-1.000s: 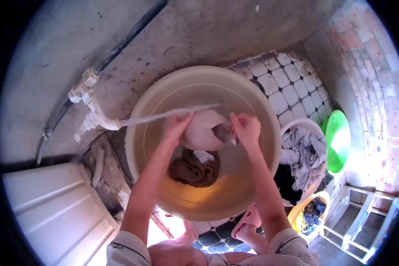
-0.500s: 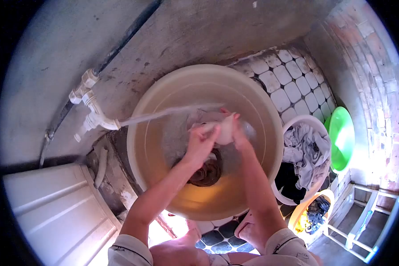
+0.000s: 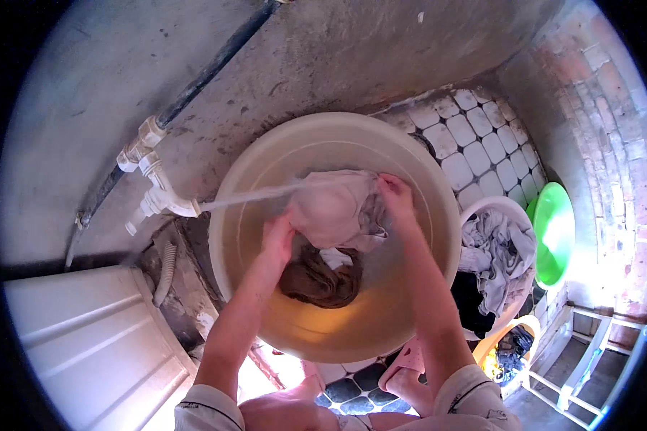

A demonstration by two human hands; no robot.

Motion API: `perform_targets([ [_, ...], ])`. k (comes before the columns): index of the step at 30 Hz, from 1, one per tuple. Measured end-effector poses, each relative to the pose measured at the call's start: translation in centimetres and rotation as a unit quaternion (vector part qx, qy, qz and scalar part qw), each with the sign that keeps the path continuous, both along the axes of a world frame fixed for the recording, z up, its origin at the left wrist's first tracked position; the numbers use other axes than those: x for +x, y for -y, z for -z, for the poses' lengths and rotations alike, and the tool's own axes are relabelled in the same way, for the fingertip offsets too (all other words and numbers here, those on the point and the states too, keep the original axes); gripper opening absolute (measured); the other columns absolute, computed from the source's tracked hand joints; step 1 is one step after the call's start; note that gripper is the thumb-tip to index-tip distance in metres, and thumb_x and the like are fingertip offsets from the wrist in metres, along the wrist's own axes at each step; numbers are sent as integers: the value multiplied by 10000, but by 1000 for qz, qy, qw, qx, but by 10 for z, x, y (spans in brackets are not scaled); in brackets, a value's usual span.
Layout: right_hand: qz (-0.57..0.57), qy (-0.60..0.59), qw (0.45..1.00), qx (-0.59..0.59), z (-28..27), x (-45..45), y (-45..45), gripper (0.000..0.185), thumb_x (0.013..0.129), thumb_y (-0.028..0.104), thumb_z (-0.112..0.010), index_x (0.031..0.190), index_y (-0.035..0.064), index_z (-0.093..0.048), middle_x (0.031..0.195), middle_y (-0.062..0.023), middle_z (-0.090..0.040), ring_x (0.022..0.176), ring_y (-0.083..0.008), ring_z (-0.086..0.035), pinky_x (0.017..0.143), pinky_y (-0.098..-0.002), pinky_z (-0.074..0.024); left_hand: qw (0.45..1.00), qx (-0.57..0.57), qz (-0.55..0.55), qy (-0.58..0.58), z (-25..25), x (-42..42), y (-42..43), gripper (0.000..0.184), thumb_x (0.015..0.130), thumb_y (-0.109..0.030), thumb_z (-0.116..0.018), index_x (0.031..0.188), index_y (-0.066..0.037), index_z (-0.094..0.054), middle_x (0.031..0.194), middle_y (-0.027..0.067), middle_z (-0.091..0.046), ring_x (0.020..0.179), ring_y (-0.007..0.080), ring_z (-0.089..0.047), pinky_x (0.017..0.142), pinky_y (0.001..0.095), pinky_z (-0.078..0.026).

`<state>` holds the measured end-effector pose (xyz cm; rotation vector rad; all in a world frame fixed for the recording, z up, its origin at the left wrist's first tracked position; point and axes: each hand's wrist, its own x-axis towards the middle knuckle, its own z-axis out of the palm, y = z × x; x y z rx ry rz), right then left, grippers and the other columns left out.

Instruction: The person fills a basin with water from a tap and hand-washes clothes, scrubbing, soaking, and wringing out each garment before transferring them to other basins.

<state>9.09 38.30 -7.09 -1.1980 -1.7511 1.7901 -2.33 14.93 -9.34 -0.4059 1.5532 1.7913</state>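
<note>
A pale, wet garment [image 3: 331, 208] is spread between my two hands inside a large round beige tub [image 3: 226, 287]. My left hand [image 3: 277, 235] grips its left edge, and my right hand [image 3: 395, 195] pinches its upper right edge. A stream of water [image 3: 255, 195] from the white tap [image 3: 167, 197] lands on the cloth. Below the garment, a dark brown cloth [image 3: 316, 284] lies bunched in the tub, with a small white piece of cloth [image 3: 336, 258] on top of it.
To the right stands a pale basin [image 3: 474, 208] heaped with grey and black clothes. A green basin [image 3: 555, 237] leans by the brick wall, near an orange basin [image 3: 532, 322] holding dark and yellow items. A white metal rack [image 3: 586, 359] and a white ridged cabinet or appliance [image 3: 97, 323] flank me.
My hands have moved apart, opening the bunched pale garment out wide under the water stream. The brown cloth is now more exposed, with the small white piece visible on it.
</note>
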Motion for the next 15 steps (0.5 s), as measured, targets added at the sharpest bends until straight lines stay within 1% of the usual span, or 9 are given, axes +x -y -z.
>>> perform_targets([
  [1, 5, -2, 997, 75, 42, -5, 3, 341, 818, 255, -574, 1071, 27, -549, 977, -93, -579, 880, -205, -546, 860, -316, -368, 986, -142, 33, -85, 7, 5, 5, 454, 805, -263, -587, 1135, 25, -470, 1102, 148, -526, 1043, 277, -489, 921, 389, -366],
  [2, -5, 57, 980, 191, 43, -12, 19, 400, 802, 286, -582, 1108, 35, -523, 1030, -119, -551, 931, -238, -520, 884, -349, -346, 943, -280, 67, -167, 11, 5, 8, 498, 790, -295, -600, 1138, 35, -465, 1108, 166, -519, 1047, 300, -482, 921, 403, -360],
  [3, -15, 116, 946, 303, 39, -18, 42, 462, 786, 317, -590, 1145, 42, -496, 1084, -145, -522, 983, -270, -495, 908, -383, -324, 885, -331, 96, -312, -4, 3, 1, 524, 771, -316, -614, 1135, 31, -468, 1117, 178, -511, 1046, 317, -477, 920, 410, -356],
  [5, -50, 179, 882, 433, 38, -26, 79, 570, 755, 372, -600, 1206, 60, -445, 1168, -182, -466, 1071, -320, -433, 941, -438, -281, 700, -406, 145, -569, -47, 3, -24, 574, 734, -358, -641, 1131, 22, -476, 1134, 201, -495, 1045, 353, -467, 917, 425, -346],
  [8, -102, 207, 847, 479, 35, -26, 99, 658, 722, 430, -600, 1246, 81, -407, 1222, -199, -417, 1146, -357, -357, 961, -487, -234, 670, -460, 291, -505, -8, 4, -43, 528, 742, -352, -630, 1136, -29, -495, 1148, 205, -489, 1041, 365, -466, 909, 426, -349],
  [11, -77, 274, 847, 450, 20, -22, 94, 634, 717, 432, -604, 1215, 75, -440, 1217, -192, -426, 1159, -359, -348, 963, -497, -224, 796, -335, 155, -479, -4, 10, -34, 488, 794, -374, -557, 1106, -1, -515, 1133, 222, -500, 1090, 371, -437, 926, 423, -346],
  [13, 0, 344, 855, 388, 21, -28, 110, 596, 715, 392, -619, 1189, 66, -461, 1225, -188, -418, 1165, -350, -344, 960, -496, -229, 838, -326, 96, -428, 7, 10, -36, 489, 788, -361, -569, 1158, -52, -488, 1161, 172, -494, 1055, 347, -464, 907, 411, -364],
  [14, -13, 238, 917, 320, 25, -31, 117, 570, 712, 365, -627, 1169, 62, -472, 1227, -180, -418, 1162, -355, -343, 958, -486, -237, 857, -322, 65, -397, 11, 14, -35, 496, 784, -355, -575, 1184, -78, -475, 1175, 147, -491, 1038, 335, -477, 898, 405, -374],
  [15, -26, 125, 960, 248, 33, -36, 124, 545, 708, 338, -636, 1150, 58, -483, 1230, -173, -417, 1159, -359, -343, 957, -475, -246, 940, -191, 28, -281, 11, 14, -37, 487, 802, -356, -552, 1196, -84, -462, 1170, 131, -494, 1034, 319, -482, 898, 402, -377],
])
